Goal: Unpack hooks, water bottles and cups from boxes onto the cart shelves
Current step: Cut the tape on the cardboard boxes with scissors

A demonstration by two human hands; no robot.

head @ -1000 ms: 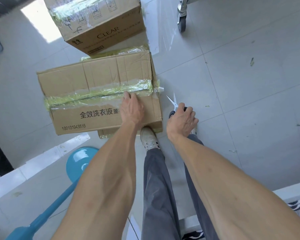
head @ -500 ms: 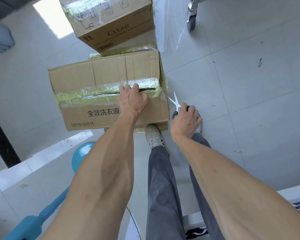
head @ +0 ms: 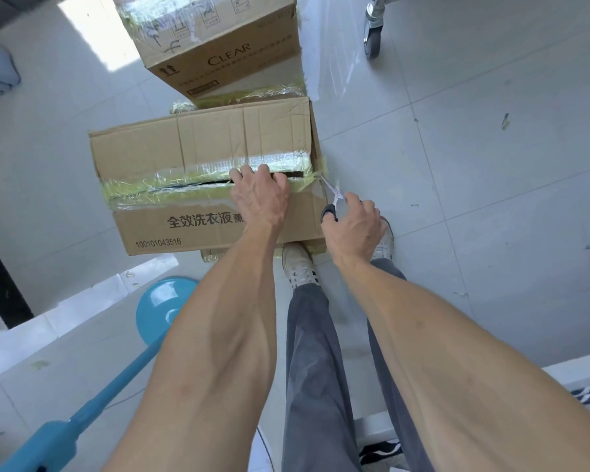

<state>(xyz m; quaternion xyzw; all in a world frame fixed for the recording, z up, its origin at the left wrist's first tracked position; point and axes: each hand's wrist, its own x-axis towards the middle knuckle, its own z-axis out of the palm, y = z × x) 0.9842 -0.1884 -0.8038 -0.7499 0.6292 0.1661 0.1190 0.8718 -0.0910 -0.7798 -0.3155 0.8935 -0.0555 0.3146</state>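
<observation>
A taped cardboard box sits on the tiled floor in the middle left of the frame, its front face printed with Chinese characters and a number. The yellowish tape along its top seam is split, leaving a dark slit between the flaps. The left hand lies on the box's top near the right end, its fingers curled over the edge of the near flap and into the slit. Just right of the box's corner, the right hand grips a pair of scissors by the dark handles, the blade tips pointing up-left at the tape on the box's right corner. A second box marked CLEAR stands behind it at upper centre. A caster wheel shows at upper right, and a blue mop lies at lower left.
</observation>
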